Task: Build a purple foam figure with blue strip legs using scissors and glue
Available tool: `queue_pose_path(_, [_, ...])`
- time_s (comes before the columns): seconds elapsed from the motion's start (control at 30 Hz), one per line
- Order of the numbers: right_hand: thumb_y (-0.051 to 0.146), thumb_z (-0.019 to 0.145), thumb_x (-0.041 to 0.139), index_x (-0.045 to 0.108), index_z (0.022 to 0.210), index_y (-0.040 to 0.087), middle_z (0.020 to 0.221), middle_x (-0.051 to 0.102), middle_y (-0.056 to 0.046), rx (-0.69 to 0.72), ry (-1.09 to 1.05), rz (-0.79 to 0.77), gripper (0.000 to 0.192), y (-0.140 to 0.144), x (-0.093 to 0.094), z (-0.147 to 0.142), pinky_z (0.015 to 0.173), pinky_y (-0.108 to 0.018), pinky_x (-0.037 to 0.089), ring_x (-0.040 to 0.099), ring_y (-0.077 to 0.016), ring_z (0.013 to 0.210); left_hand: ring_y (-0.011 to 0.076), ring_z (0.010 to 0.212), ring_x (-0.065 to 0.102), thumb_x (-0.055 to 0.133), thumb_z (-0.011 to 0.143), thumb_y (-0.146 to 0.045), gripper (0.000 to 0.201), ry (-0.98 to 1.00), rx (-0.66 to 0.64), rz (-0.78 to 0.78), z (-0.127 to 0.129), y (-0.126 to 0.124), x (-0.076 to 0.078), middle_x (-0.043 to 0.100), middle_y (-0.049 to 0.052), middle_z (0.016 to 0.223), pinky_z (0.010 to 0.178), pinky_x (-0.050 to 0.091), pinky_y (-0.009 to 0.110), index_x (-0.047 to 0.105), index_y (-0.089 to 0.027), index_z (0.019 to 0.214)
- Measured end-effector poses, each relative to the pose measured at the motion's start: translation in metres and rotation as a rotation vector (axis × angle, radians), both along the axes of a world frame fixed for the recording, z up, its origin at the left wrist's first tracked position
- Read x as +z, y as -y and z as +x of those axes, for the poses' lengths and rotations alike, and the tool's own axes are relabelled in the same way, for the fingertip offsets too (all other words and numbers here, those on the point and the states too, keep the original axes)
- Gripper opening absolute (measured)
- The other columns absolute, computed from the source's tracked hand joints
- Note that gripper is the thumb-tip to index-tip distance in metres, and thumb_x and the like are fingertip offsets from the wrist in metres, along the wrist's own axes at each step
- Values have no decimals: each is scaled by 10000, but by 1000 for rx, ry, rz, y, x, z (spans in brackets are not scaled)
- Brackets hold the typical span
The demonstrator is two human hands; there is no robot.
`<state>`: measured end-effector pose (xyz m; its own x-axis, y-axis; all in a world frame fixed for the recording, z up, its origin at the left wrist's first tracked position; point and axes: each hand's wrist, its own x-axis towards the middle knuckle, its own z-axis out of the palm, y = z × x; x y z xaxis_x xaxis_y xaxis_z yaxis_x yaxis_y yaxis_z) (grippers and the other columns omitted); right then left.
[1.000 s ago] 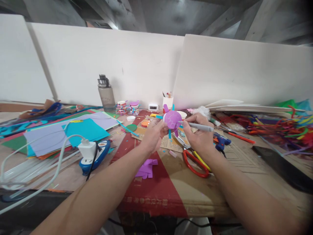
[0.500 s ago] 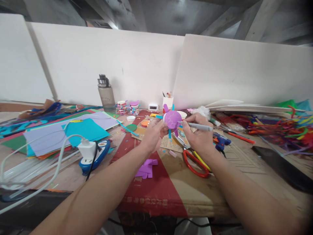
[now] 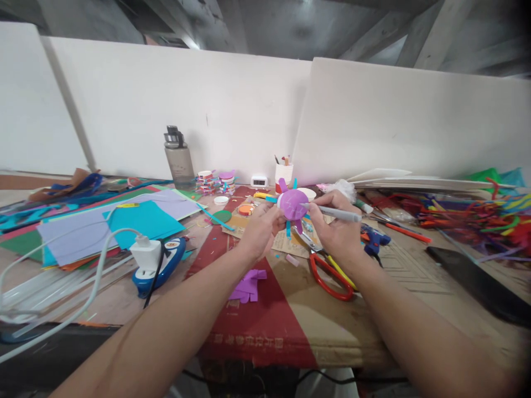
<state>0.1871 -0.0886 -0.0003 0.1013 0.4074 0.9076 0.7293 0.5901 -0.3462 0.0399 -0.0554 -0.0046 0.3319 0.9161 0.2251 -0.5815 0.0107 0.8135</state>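
My left hand [image 3: 265, 224] is closed on the edge of a round purple paper turtle [image 3: 291, 208] with purple and blue tabs sticking out around it. Pale zigzag lines run across its top. In my right hand [image 3: 337, 224] a grey marker pen [image 3: 341, 214] is gripped, its tip at the turtle's right side; whether it touches is too small to tell. Below the right hand lie scissors with red handles [image 3: 332, 279]. Purple paper scraps [image 3: 249, 286] sit on the cardboard beneath my left forearm.
Left are coloured paper sheets [image 3: 145, 224], a power strip [image 3: 178, 251] and a water bottle [image 3: 179, 165]. Behind stand stacks of paper-trimmed lids [image 3: 227, 182], a clock [image 3: 259, 181] and a pen cup [image 3: 284, 174]. Right are a blue glue gun [image 3: 375, 236] and a black phone-like slab [image 3: 477, 284].
The pen tip has shifted slightly left over the turtle's top, and the turtle has turned a little. Both hands keep their hold.
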Motion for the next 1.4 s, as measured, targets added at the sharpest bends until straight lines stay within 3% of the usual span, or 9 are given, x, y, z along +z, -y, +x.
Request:
queue_pose_path(0.57, [237, 785, 597, 531, 673, 221, 629, 594, 12, -73, 59, -12, 131, 1, 2, -3, 656, -347, 419, 560, -169, 625, 78, 589, 512, 681, 603, -190, 160, -7, 7, 7, 1, 2, 4, 585, -23, 646, 596, 392, 217, 559, -157, 701])
queue_pose_path(1.27, [262, 808, 600, 552, 698, 225, 671, 610, 7, -88, 12, 27, 126, -1, 1, 0, 696, -364, 447, 580, -178, 673, 68, 541, 416, 659, 628, -180, 196, -48, 9, 16, -1, 1, 0, 457, -44, 589, 550, 316, 219, 467, -176, 664])
queue_pose_path(1.4, [281, 823, 598, 556, 713, 222, 684, 612, 2, -67, 1, 40, 132, -1, 0, 1, 686, -358, 452, 586, -176, 675, 71, 552, 437, 660, 631, -187, 186, -47, 11, 8, -1, 2, 1, 486, -39, 600, 556, 325, 216, 479, -173, 675])
